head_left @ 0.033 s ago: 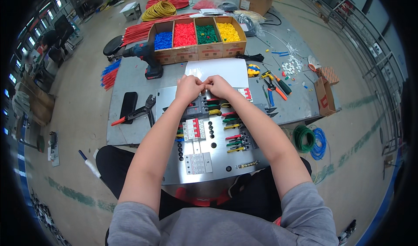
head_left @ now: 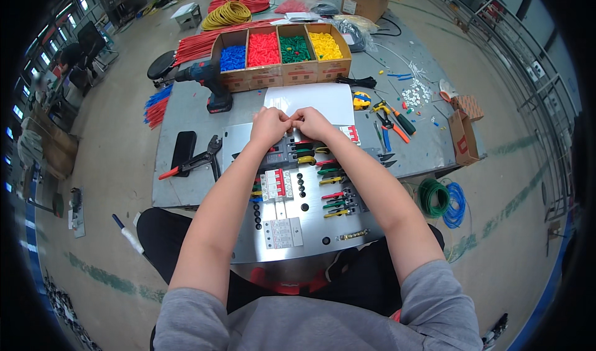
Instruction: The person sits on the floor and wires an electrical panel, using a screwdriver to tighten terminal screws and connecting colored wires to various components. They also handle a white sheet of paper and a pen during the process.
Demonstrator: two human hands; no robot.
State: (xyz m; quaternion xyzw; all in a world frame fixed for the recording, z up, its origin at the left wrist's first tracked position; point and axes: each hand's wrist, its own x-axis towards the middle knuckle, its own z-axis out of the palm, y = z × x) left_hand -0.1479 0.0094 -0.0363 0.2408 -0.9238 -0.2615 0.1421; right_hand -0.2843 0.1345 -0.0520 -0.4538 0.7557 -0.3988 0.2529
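Both hands meet over the far edge of a silvery metal mounting plate (head_left: 310,232), their fingertips almost touching. My left hand (head_left: 270,126) is closed in a pinch. Opposite it, my right hand (head_left: 310,124) pinches too; whatever lies between the fingers is too small and hidden to name. Just below them is a dark grey breaker (head_left: 278,157), partly covered by my left forearm, with red, green and yellow wires on its right. Nearer to me on the plate are a white breaker with red levers (head_left: 276,184) and a white modular block (head_left: 282,234).
Beyond the hands lies a white paper sheet (head_left: 316,99), with a cardboard bin of coloured caps (head_left: 264,76) behind it. A cordless drill (head_left: 214,85), black phone (head_left: 184,152) and crimping tool (head_left: 202,160) sit left. Pliers (head_left: 394,129) and a cardboard box (head_left: 463,139) are right.
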